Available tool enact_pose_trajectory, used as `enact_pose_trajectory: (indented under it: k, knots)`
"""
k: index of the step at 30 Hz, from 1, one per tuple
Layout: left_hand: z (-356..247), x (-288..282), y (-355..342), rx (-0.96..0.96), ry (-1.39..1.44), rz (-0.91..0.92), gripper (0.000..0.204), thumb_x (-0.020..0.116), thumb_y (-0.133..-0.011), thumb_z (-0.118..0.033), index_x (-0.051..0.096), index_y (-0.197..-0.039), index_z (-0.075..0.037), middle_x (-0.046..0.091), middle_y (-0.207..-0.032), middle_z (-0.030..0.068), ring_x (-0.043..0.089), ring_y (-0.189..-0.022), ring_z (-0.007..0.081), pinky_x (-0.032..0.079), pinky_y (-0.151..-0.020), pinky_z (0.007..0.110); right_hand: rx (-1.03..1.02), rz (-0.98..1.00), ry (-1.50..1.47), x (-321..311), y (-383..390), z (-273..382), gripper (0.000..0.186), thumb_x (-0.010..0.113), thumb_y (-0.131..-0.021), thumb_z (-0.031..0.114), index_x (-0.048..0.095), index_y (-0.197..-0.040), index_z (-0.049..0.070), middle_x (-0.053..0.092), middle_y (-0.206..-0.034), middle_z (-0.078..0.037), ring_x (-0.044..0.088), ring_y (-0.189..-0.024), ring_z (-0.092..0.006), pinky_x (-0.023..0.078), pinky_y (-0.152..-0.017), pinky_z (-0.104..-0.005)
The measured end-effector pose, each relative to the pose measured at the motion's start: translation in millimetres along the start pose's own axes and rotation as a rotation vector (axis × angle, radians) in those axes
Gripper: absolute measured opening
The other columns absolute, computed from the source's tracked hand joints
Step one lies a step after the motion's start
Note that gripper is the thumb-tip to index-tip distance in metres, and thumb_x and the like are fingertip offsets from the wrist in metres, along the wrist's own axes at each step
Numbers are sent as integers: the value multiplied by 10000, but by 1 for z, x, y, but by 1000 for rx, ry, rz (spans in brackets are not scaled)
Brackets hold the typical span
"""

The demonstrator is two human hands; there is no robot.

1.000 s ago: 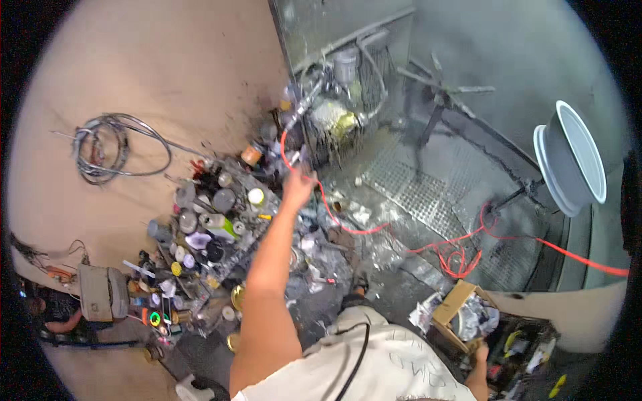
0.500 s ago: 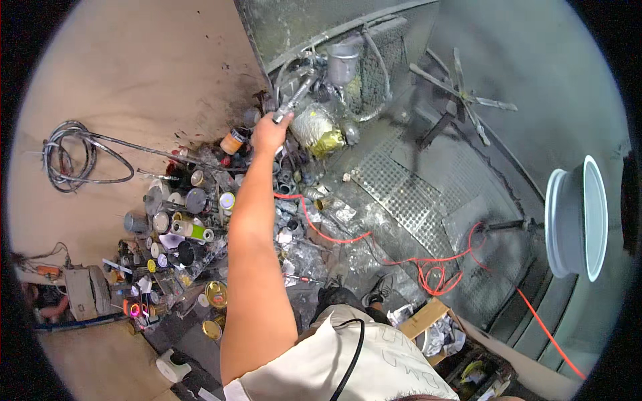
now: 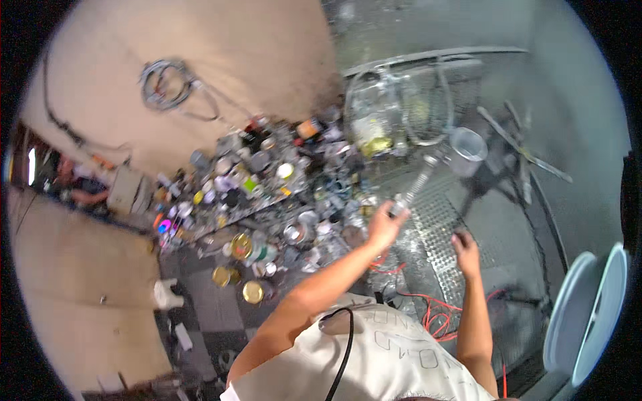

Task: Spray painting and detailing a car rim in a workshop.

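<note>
the left hand (image 3: 388, 222) is clamped around the handle of a spray gun (image 3: 421, 184), which is in the air over the holed mat (image 3: 436, 235), with its cup (image 3: 468, 148) at the far end. the right hand (image 3: 466, 250) is near but apart from the gun, with bent fingers; it seems empty, but blur hides the gap between its fingers, so i cannot tell.

in my judgement, if the gun tilts too much, anything inside the cup may spill; i cannot see if it is covered. the red hose (image 3: 438, 317) lies in loops near the person, so a foot could catch in it. a careless swing may strike the crossed stand (image 3: 525, 157).

the floor (image 3: 210, 331) has dark squares at its near left part. along its edge by the beige wall (image 3: 267, 57), many cans (image 3: 253, 292) and jars are crowded; a low table may be beneath. a wheel (image 3: 568, 311) is at the right.
</note>
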State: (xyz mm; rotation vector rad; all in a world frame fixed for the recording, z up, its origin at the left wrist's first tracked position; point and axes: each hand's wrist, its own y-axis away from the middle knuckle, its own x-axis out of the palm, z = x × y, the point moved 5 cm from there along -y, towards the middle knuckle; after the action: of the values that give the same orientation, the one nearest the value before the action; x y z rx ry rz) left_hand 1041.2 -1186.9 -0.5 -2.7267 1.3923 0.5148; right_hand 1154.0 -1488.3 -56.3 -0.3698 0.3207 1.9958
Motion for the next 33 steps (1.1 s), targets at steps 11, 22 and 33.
enact_pose_trajectory:
  k: [11,22,33]
  knots:
    - [18,51,128,-26,26,269,750,772,-886,-437,475,-1412,8,638,-1265,218,630,-1124,297,494,-971,405,65,-305,-485,79,-6,83,538,655,-1013,285,449,-1402,-24,563,-1290,-126,531,-1183,-203,438,-1009,-353]
    - [2,63,109,126,108,470,1015,753,-889,-433,148,-1574,10,442,-1480,341,480,-1369,423,391,-1125,436,-56,-423,-420,45,-38,129,383,694,-950,174,564,-1262,-8,607,-1234,-110,591,-1075,-209,500,-861,-359]
    - [-17,33,87,4,477,1027,530,591,-1032,-381,477,-1349,28,628,-1214,125,584,-1120,233,455,-1028,377,199,-517,-206,60,25,206,267,737,-925,302,698,-957,40,650,-773,0,561,-638,-106,458,-568,-311]
